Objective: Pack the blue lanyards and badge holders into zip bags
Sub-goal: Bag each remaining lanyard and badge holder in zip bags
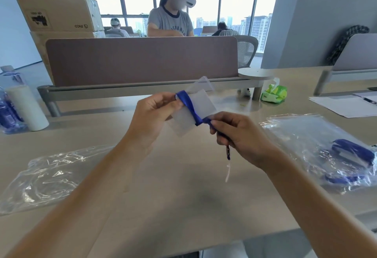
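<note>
Left hand (pixel 157 108) pinches badge holder (pixel 193 113) above tabletop (pixel 183 186), fingers clamped on its edge. Right hand (pixel 234 133) grips blue lanyard (pixel 188 104), fingers curled around strap; strap lies wrapped across holder. Step in hand, as I judge: winding lanyard round holder. Next: finish wrap, put bundle in empty bag (pixel 51 176) at left. Filled bag (pixel 326 147) at right. Free room between bags; near edge close.
</note>
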Demonstrator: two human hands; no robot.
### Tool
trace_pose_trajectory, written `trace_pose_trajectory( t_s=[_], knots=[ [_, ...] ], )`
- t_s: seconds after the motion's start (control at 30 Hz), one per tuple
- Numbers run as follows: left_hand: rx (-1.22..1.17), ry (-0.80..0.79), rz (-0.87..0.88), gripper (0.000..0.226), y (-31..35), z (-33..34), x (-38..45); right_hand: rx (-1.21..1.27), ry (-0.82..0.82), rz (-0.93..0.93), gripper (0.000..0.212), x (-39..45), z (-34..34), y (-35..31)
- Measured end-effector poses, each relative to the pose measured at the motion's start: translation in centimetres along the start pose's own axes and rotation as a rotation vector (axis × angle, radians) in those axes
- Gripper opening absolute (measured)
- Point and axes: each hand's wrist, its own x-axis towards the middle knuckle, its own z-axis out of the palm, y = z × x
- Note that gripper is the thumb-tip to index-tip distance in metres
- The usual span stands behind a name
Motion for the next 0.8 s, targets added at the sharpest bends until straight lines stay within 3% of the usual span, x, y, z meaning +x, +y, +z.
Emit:
trace_pose_trajectory(
  t_s=[0.13,0.3,0.5,0.7,0.8],
  knots=[
    [0.051,0.125,-0.002,0.006,-0.7,-0.1,0.4,-0.257,0.049,-0.053,0.021,-1.5,1.3,0.6],
    [0.305,0.168,0.146,0.002,-1.2,0.5,0.0,-0.397,0.064,-0.06,0.022,-2.7,1.7,0.5],
    [0.664,0.039,0.384,0.005,-1.5,1.1,-1.4,-0.385,0.104,-0.056,0.006,-3.5,2.7,-1.8],
    [0.74,-0.085,0.42,0.012,-1.8,1.1,-2.4,-0.218,0.0,-0.001,0.031,-4.1,3.3,-3.1],
    [0.755,-0.104,0.435,0.015,-2.1,0.7,-2.7,-0.459,0.116,-0.066,0.021,-3.8,3.8,-2.4]
  ],
)
